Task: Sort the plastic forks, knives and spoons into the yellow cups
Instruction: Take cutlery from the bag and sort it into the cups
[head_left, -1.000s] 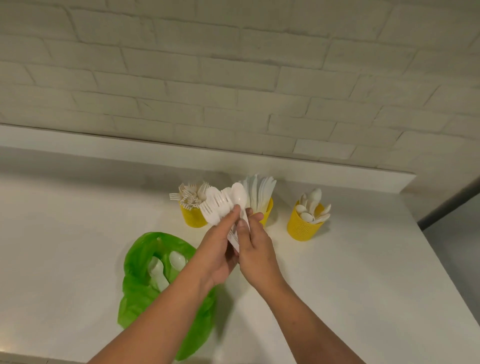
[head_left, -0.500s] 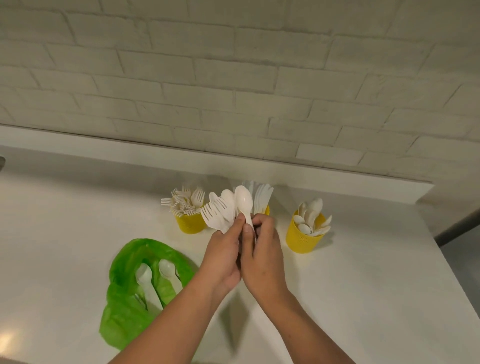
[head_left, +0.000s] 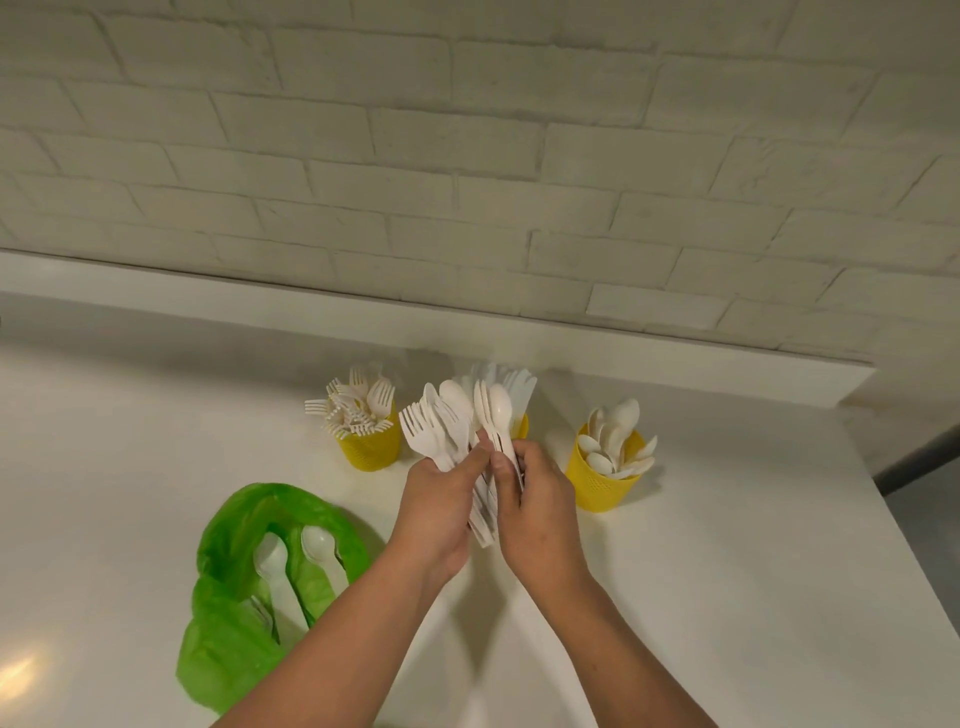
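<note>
The left hand (head_left: 441, 499) is gripping a fanned bunch of cutlery (head_left: 441, 426) above the tabletop (head_left: 727, 571), fingers curled round the handles. The right hand (head_left: 535, 499), touching the left, is pinching one spoon (head_left: 501, 410) at the bunch's right edge, in front of the yellow cups (head_left: 370, 449).

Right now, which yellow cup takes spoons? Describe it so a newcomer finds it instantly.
On the white counter below the brick wall, three yellow cups stand in a row. Take the rightmost cup, just right of the right hand. It alone holds spoons, bowls up; the left cup bristles with forks, the middle cup holds knives.
</note>
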